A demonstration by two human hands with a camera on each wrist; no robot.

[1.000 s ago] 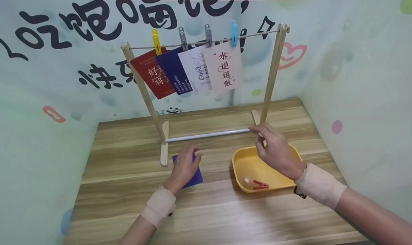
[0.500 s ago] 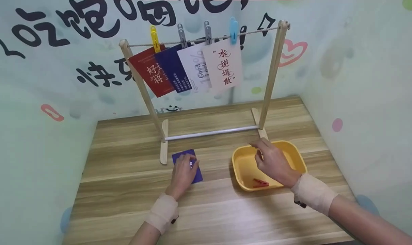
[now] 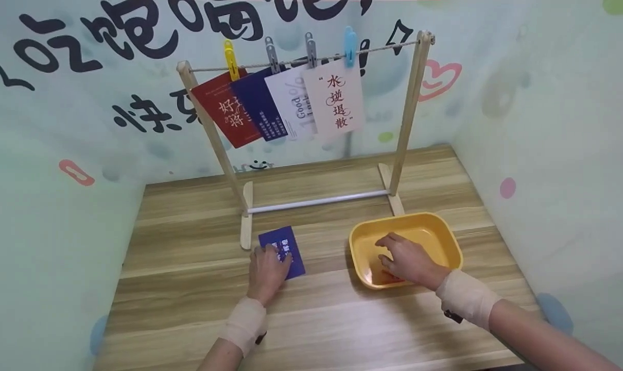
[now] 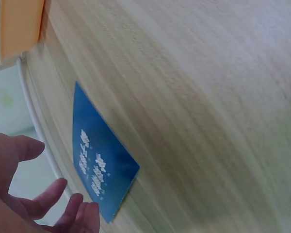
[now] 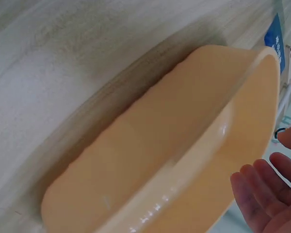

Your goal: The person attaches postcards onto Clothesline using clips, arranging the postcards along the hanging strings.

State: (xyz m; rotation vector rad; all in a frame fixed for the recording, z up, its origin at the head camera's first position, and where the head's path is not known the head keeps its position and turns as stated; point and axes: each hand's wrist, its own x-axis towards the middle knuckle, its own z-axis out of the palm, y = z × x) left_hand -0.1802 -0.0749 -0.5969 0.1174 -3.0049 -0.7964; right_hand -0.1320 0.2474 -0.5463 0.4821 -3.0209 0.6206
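Observation:
A dark blue card (image 3: pixel 295 257) with white print lies flat on the wooden table. My left hand (image 3: pixel 268 271) hovers over its near left part with fingers loosely bent; the left wrist view shows a gap between the fingers (image 4: pixel 51 196) and the card. My right hand (image 3: pixel 408 260) is above the yellow tray (image 3: pixel 358 252), thumb and fingers apart, nothing between them. Beneath that hand, a red clothespin (image 3: pixel 392 277) lies in the tray, partly hidden by the fingers. In the right wrist view the tray's wall (image 5: pixel 136 141) hides the clothespin.
Behind stands a wooden rack (image 3: pixel 216 136) with a string across its top. Clothespins hold a red card (image 3: pixel 229 111), a blue card (image 3: pixel 260 105), a white card (image 3: pixel 293 105) and a pale pink card (image 3: pixel 337 98) on it. A white rod (image 3: pixel 316 201) joins the rack's feet. Walls enclose three sides.
My right hand has come from the rack's right foot down toward the tray. My left hand has drawn slightly back and left, uncovering more of the blue card.

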